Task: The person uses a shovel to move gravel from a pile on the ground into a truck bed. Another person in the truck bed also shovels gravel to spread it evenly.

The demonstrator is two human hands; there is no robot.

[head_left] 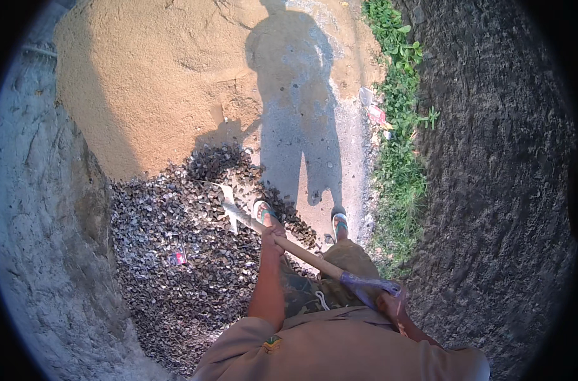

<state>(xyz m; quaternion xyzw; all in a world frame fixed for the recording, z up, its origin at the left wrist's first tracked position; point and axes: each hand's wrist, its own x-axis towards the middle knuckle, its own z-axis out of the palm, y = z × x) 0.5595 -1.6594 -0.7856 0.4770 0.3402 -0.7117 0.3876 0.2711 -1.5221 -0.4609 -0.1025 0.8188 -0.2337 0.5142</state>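
Note:
My left hand (273, 240) is closed around the wooden shaft of a shovel (306, 258), near its middle. My right hand (390, 303) grips the upper end, where the handle looks purplish. The pale metal blade (230, 206) lies low in a heap of dark gravel (162, 279), left of my feet, its edge partly hidden among the stones. My sandalled left foot (263, 211) stands beside the blade, and my right foot (339, 225) is on the pale paved strip.
A big sand pile (136, 82) lies ahead left. A rough grey surface (47, 222) borders the left side. Green weeds (393, 178) with litter (378, 115) run along the right, beside dark rough ground (492, 159). My shadow stretches ahead. A small pink packet (179, 257) lies on the gravel.

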